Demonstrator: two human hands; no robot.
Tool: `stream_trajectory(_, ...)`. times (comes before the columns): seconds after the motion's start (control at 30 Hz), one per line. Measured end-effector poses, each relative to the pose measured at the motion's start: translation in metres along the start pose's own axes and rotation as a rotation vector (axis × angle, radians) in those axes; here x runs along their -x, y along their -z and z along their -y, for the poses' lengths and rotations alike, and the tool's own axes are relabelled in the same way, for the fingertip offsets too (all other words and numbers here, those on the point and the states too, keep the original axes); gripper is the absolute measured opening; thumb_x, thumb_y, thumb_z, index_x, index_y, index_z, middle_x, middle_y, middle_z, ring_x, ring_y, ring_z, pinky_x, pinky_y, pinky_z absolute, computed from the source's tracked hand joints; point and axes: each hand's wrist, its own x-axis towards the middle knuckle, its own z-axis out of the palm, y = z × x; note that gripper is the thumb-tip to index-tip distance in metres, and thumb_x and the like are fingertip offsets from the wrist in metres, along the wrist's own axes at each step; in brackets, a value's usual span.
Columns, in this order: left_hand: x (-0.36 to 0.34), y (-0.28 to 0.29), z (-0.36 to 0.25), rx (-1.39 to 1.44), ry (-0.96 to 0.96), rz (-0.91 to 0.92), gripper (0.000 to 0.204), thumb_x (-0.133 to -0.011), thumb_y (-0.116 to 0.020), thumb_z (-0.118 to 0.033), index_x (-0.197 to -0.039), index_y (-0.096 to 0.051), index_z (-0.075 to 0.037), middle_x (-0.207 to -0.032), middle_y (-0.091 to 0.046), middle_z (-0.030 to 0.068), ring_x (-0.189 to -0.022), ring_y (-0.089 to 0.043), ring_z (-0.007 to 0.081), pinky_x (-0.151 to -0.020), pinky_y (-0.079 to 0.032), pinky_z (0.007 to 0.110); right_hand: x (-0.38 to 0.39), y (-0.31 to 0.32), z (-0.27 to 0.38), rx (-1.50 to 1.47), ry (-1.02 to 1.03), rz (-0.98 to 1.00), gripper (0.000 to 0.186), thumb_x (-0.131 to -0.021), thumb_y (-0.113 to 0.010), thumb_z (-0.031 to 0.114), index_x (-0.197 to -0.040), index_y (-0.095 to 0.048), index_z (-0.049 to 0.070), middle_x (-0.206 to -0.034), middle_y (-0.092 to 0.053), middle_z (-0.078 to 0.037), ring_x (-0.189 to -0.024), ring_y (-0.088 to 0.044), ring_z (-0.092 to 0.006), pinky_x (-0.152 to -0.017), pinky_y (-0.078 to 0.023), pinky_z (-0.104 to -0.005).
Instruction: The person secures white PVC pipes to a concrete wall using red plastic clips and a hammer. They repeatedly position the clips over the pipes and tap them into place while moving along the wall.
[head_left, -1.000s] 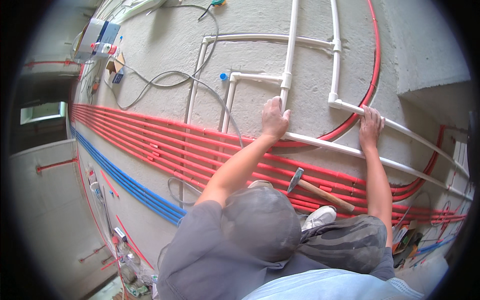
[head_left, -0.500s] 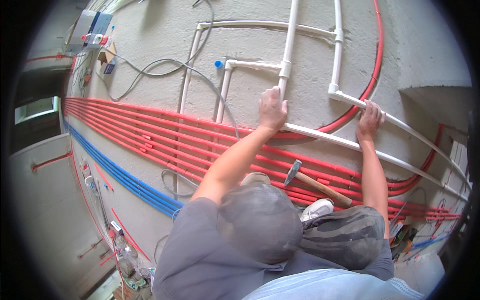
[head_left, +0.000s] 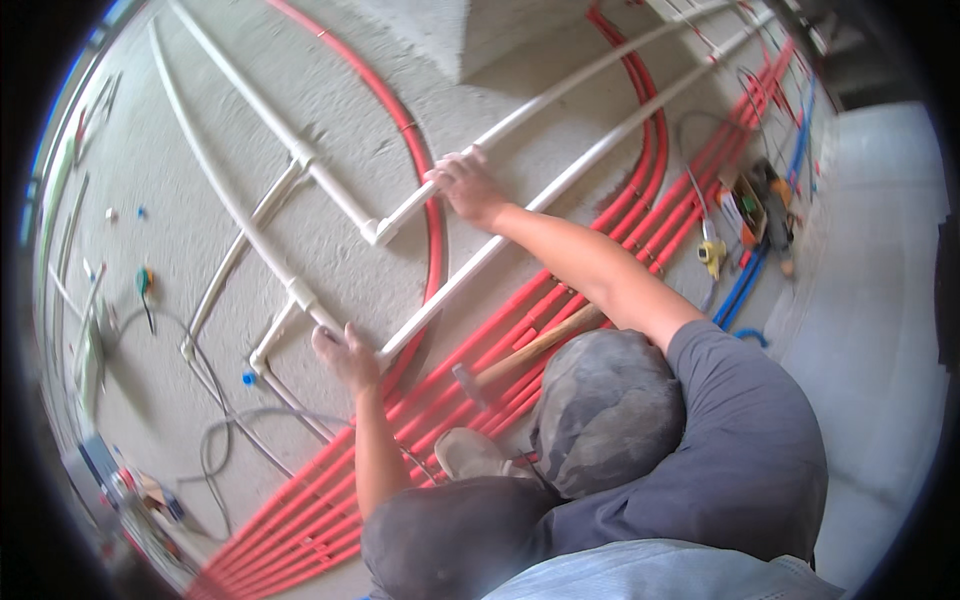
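Note:
My left hand (head_left: 347, 360) is closed at the corner where a white plastic pipe with a tee fitting (head_left: 301, 293) meets a long white pipe (head_left: 440, 298); the joint itself is hidden under it. Farther off and to the right, my right hand (head_left: 467, 188) has its fingers wrapped over a second white pipe (head_left: 560, 98), beside an elbow fitting (head_left: 375, 232). This pipe crosses above a curved red pipe (head_left: 410, 130). A hammer (head_left: 540, 346) with a wooden handle lies on the red pipes by my knees.
Parallel red pipes (head_left: 285, 525) run diagonally across the concrete floor beneath me. Blue pipes (head_left: 738, 292) and a yellow tool (head_left: 711, 256) lie at right. A grey cable (head_left: 207, 455), a small blue cap (head_left: 249, 379) and a box (head_left: 95, 470) are at left. A concrete block (head_left: 480, 35) stands far off.
My view has swung round to the right, so the pipes appear turned. Both hands remain at about the same places on the white pipes.

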Motion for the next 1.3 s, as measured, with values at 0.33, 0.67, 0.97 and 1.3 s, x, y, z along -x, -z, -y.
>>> stream_trajectory(0.33,-0.004,0.008,0.005,0.232,0.093,-0.032,0.035,-0.093,-0.071,-0.012,-0.122,-0.059,0.003,-0.102,-0.058,0.0096,-0.090,-0.056,0.0223,-0.084,-0.048,0.037,0.009,-0.006,0.005,0.072,-0.013,0.001,0.036,-0.097,-0.056,0.019,-0.133,-0.059,0.023,-0.133,-0.056,-0.001,-0.136,-0.044,-0.0253,-0.116,-0.023,-0.0683)
stream_trajectory(0.67,-0.021,0.041,0.029,0.756,0.258,0.149,0.029,-0.095,-0.067,-0.005,-0.122,-0.067,0.006,-0.106,-0.069,0.0042,-0.092,-0.061,0.0104,-0.081,-0.049,0.025,-0.001,0.002,0.020,-0.020,-0.016,0.003,0.058,-0.094,-0.068,0.030,-0.148,-0.047,0.026,-0.142,-0.054,0.002,-0.140,-0.040,-0.0245,-0.118,-0.021,-0.0644)
stream_trajectory(0.97,0.001,0.023,0.033,0.448,0.089,0.101,0.033,-0.095,-0.069,-0.011,-0.123,-0.061,0.004,-0.098,-0.059,0.0052,-0.085,-0.056,0.0152,-0.077,-0.048,0.030,-0.002,-0.006,0.017,-0.007,0.033,-0.036,0.031,-0.096,-0.060,0.029,-0.126,-0.065,0.020,-0.131,-0.059,-0.004,-0.133,-0.046,-0.0254,-0.117,-0.024,-0.0646)
stream_trajectory(1.3,0.000,0.027,0.026,0.078,-0.214,0.047,0.043,-0.104,-0.061,-0.021,-0.135,-0.053,0.008,-0.124,-0.058,0.0218,-0.114,-0.056,0.0342,-0.103,-0.042,0.043,0.022,0.048,0.025,-0.139,-0.100,0.066,0.058,-0.099,-0.062,0.042,-0.149,-0.047,0.019,-0.152,-0.044,-0.010,-0.148,-0.032,-0.0303,-0.122,-0.021,-0.0591)
